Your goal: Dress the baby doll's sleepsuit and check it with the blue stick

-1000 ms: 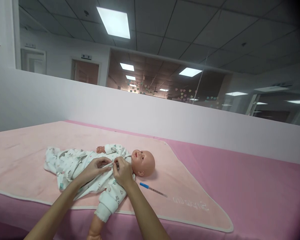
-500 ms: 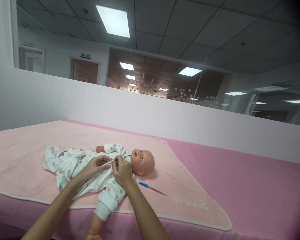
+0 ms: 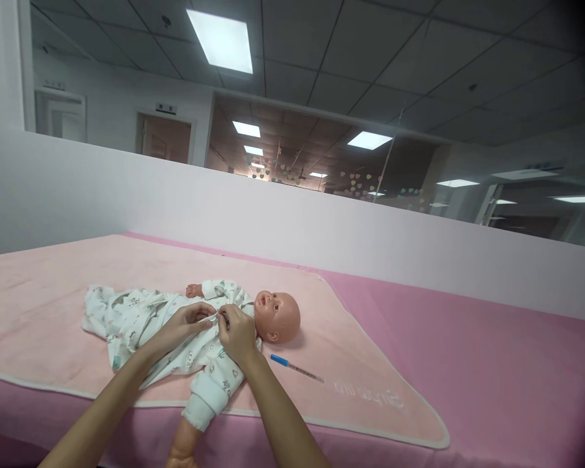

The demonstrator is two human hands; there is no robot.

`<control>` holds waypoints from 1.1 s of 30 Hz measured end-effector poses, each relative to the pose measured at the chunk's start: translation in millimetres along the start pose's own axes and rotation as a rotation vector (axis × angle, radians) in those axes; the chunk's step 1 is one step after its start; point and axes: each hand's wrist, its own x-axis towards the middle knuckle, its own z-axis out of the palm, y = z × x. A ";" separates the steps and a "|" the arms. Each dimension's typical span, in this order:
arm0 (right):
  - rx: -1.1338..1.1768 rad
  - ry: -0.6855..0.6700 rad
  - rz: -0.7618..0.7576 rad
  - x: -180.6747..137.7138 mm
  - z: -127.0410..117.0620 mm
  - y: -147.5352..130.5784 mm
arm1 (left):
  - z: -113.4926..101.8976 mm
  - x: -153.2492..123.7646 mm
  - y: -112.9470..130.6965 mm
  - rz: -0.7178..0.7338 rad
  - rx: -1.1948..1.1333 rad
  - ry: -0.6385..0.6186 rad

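Note:
A baby doll lies on its back on a light pink blanket, head to the right. It wears a white printed sleepsuit. My left hand pinches the suit's front edge at the doll's chest. My right hand pinches the facing edge right beside it, just below the doll's chin. Both hands have their fingers closed on the fabric. One sleeved doll arm hangs over the near edge of the blanket.
A thin thermometer with a blue cap lies on the blanket to the right of my right forearm. The blanket rests on a darker pink surface. A low white partition runs behind it.
The view has shifted slightly. My hands stay pinched together at the doll's chest, with only small finger movement on the fabric.

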 end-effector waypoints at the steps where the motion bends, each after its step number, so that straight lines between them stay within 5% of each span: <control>1: 0.000 -0.002 0.006 0.2 -0.2 -0.4 | -0.2 -0.2 0.7 0.003 0.003 -0.010; 33: -0.003 -0.038 0.022 -1.8 -1.2 -1.6 | 3.1 -3.0 7.9 0.002 0.025 0.041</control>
